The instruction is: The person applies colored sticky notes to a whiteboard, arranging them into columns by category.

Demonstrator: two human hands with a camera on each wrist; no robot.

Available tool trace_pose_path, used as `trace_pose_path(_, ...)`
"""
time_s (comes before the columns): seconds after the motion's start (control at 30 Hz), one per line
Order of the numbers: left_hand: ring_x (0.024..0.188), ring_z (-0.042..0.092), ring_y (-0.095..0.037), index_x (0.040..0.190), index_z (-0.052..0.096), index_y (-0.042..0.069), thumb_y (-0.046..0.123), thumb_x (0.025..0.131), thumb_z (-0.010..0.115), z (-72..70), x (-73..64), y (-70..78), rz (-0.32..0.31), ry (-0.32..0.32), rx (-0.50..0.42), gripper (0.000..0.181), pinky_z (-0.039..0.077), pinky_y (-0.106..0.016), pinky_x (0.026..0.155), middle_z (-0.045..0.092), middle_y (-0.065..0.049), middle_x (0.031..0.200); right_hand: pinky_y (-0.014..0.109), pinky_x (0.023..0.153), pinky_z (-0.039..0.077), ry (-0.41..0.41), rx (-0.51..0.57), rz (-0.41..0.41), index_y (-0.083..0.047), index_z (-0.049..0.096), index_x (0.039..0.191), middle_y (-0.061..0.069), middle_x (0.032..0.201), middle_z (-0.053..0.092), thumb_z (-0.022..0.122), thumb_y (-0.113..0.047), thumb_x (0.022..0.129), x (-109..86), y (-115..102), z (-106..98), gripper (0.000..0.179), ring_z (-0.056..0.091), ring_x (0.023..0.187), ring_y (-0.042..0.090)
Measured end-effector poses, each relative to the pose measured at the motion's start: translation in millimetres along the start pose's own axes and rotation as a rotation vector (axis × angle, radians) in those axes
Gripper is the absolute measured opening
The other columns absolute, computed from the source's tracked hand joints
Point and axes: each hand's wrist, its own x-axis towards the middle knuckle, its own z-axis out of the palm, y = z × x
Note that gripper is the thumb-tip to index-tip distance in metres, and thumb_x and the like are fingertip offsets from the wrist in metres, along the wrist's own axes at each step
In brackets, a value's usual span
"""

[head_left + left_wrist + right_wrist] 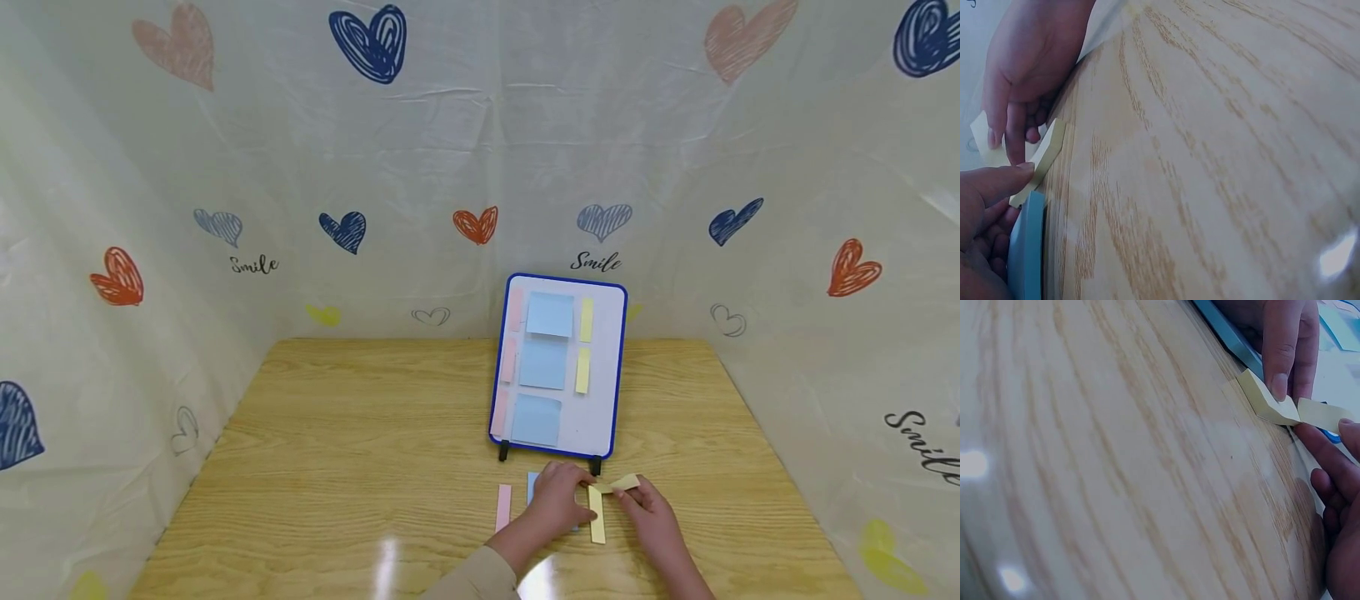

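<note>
My right hand [654,523] pinches one end of a yellow sticky note strip [625,482], which bends up from a narrow yellow sticky note pad [597,527]. The left hand [553,498] holds that pad against the wooden table, its thumb on the strip's near part in the right wrist view. Strip and pad still join at one end there. Partly under the left hand lies a blue sticky note pad [1025,250]. To its left is a narrow pink pad [503,504], its lower end hidden by the left wrist.
Behind the hands stands a blue-framed whiteboard [598,408] on black feet [503,451]. It carries three pink strips [508,360], three blue square notes [543,364] and two yellow strips [582,370]. A heart-printed curtain [420,167] surrounds the wooden table [360,442].
</note>
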Motion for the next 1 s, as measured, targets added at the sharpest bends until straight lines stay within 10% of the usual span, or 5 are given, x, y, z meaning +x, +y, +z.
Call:
trace_pose_path(0.47,0.094,0.051,-0.006,0.105,0.072,0.027,0.035,0.070,0.088,-2.9,4.6,2.3,-0.014,0.014,0.047,0.039,0.042,-0.026,0.082,0.062,0.018,0.097,0.020,0.072,0.052,0.122,0.138,0.041,0.013,0.057,0.115,0.018,0.093,0.071,0.063,-0.002,0.093,1.1,-17.3,-9.0,0.027,0.065,0.079,0.002)
trace_pose_path(0.7,0.076,0.055,-0.004,0.105,0.068,0.016,0.023,0.077,0.084,-24.2,16.4,2.7,-0.079,0.036,-0.194,0.033,0.046,-0.022,0.067,0.062,0.009,0.085,0.029,0.068,0.057,0.145,0.319,0.020,0.014,0.055,0.091,0.021,0.081,0.070,0.060,0.013,0.088,7.1,-33.7,-10.9,0.006,0.070,0.071,0.015)
trace_pose_path(1.0,0.065,0.051,-0.004,0.109,0.064,0.015,0.019,0.081,0.080,-54.6,35.4,-6.3,-0.138,0.067,-0.291,0.032,0.044,-0.023,0.059,0.059,0.011,0.078,0.034,0.072,0.058,0.093,0.354,-0.048,0.005,0.061,0.085,0.019,0.089,0.067,0.060,0.011,0.089,20.2,-45.7,-9.1,0.008,0.071,0.078,0.016)
